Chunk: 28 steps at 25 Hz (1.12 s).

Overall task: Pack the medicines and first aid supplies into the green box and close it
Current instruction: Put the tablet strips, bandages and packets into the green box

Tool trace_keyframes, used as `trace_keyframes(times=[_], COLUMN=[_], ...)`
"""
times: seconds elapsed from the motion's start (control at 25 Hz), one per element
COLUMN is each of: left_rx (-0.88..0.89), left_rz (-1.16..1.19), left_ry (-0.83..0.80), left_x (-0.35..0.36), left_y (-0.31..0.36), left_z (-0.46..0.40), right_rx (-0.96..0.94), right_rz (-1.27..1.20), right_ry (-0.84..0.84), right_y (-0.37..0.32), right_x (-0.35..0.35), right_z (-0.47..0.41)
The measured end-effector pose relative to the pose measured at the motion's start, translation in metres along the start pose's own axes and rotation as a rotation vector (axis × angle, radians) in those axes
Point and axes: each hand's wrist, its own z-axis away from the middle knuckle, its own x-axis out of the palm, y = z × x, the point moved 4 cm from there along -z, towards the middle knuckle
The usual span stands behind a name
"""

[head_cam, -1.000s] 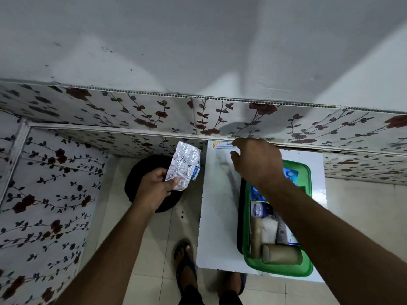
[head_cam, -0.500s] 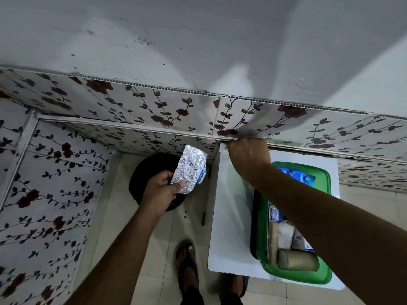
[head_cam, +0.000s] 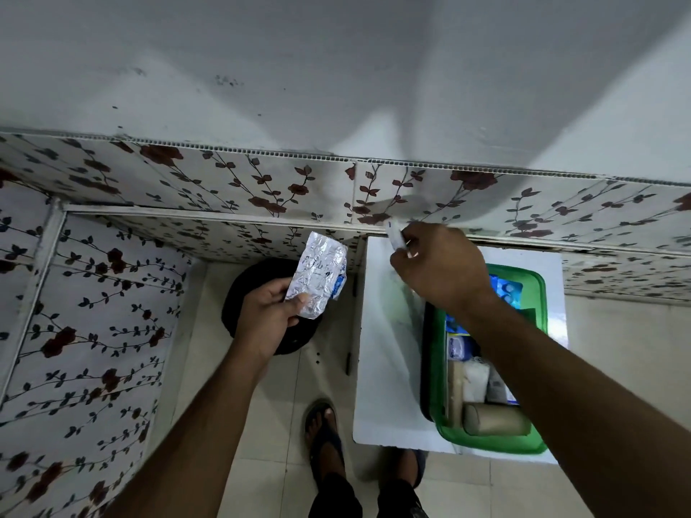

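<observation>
Left hand [head_cam: 267, 317] grips one foil strip [head_cam: 319, 278]; right hand [head_cam: 437, 267] one tube [head_cam: 394, 236]

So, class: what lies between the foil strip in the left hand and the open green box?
In the head view, between the foil strip and the green box lies only bare white tabletop, with the right hand above it.

A single wide-angle view is taken from head height, directed steeply downward and slightly forward, so that the white wall [head_cam: 336, 69] fills the upper half. The white board [head_cam: 389, 368], the green box [head_cam: 538, 293] at its right edge, and the tiled floor [head_cam: 261, 405] are seen from close above. Both forearms enter from the bottom edge, with straight lines bowed near the frame's borders.
</observation>
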Motion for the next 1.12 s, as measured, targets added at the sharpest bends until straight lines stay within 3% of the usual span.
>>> trace_keyframes(times=[0.12, 0.36, 0.52, 0.68, 0.92, 1.04, 1.12], left_rx=[0.017, 0.166, 0.224, 0.389, 0.466, 0.439, 0.524], left_rz=[0.037, -0.120, -0.394, -0.750, -1.156, -1.293, -1.330], left_ry=[-0.012, -0.199, -0.149, -0.104, -0.044, -0.052, -0.031], left_x=[0.014, 0.102, 0.161, 0.197, 0.216, 0.214, 0.213], left_y=[0.023, 0.061, 0.053, 0.056, 0.067, 0.065, 0.067], left_z=[0.019, 0.065, 0.074, 0.080, 0.082, 0.087, 0.086], right_rx=[0.200, 0.450, 0.484, 0.477, 0.476, 0.481, 0.484], right_rz=[-0.284, -0.437, -0.470, -0.488, -0.463, -0.482, -0.506], right_ry=[0.123, 0.222, 0.242, 0.247, 0.210, 0.203, 0.198], right_y=[0.038, 0.121, 0.145, 0.153, 0.160, 0.162, 0.162], right_x=[-0.042, -0.068, -0.062, -0.061, -0.060, -0.061, -0.061], right_z=[0.036, 0.107, 0.124, 0.126, 0.124, 0.123, 0.123])
